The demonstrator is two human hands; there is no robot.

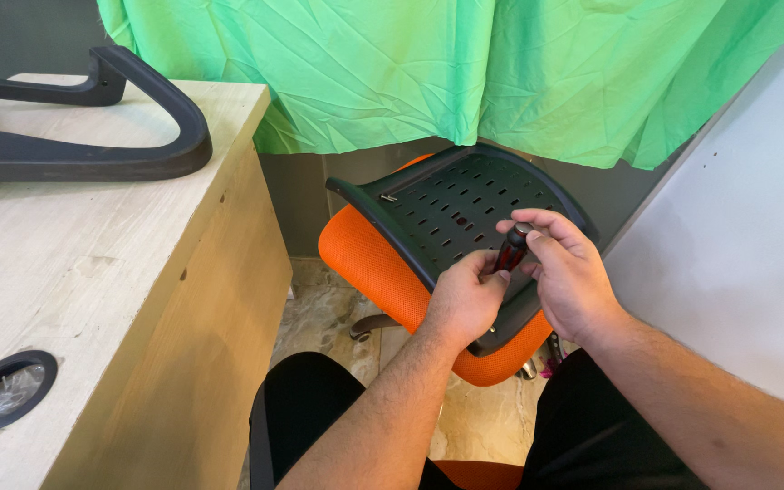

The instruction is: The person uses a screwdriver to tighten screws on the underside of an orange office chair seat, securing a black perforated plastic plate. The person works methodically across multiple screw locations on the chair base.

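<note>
An orange chair seat [369, 263] lies upside down in front of me, its black perforated plastic underside [446, 204] facing up. My right hand [569, 277] grips the dark red and black handle of a screwdriver [512, 247], which stands upright on the underside near its front edge. My left hand [465, 299] rests beside it, fingers pinched around the lower end of the tool where it meets the plastic. The tool's tip is hidden by my fingers.
A light wooden desk [93, 272] stands at the left, with a black chair armrest [83, 127] on top and a round cable hole [6, 390]. A green cloth [465, 63] hangs behind. A white wall [746, 245] is at the right. Tiled floor lies below.
</note>
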